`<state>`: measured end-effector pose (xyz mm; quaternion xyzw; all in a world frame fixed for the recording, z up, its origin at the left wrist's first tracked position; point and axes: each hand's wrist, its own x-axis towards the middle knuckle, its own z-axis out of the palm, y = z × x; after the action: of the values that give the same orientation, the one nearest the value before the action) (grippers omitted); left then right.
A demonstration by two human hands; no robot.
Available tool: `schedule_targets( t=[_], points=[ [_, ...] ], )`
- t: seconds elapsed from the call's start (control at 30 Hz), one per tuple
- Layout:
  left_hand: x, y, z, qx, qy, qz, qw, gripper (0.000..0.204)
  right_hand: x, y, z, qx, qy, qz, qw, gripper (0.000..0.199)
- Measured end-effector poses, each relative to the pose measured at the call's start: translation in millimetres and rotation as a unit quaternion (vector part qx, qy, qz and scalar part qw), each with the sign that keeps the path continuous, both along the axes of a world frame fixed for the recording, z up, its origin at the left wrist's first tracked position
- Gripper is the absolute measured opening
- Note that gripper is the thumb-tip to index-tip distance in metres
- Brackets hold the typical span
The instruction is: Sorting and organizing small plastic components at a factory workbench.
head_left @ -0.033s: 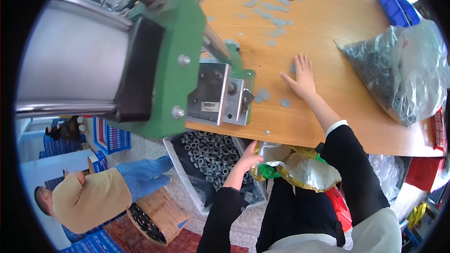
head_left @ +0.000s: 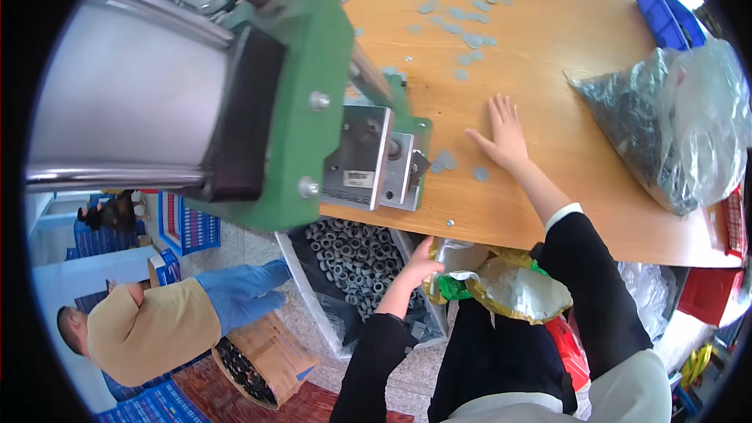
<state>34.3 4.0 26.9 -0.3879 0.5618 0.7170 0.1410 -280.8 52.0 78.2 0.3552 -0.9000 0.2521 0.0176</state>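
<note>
Right hand flat, open on desk among grey discs; left hand gripping foil bag below; green press crowds left.

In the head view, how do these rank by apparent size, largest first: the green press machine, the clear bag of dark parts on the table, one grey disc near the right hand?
1. Green press machine; it is nearest the camera, which enlarges it.
2. Clear bag of dark parts.
3. Grey disc beside the right hand, by far the smallest.
</note>
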Motion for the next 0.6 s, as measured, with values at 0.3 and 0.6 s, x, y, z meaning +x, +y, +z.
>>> schedule_targets(
  t=[0.3,0.6],
  points=[
    [5,3,11,-0.014,0.078,-0.014,0.997,0.086,91,-19,42,-0.009,-0.075,0.285,0.955,0.067],
    [-4,10,27,0.078,-0.016,0.001,0.997,0.098,98,10,-3,-0.017,-0.014,0.39,0.92,0.033]
  ],
)
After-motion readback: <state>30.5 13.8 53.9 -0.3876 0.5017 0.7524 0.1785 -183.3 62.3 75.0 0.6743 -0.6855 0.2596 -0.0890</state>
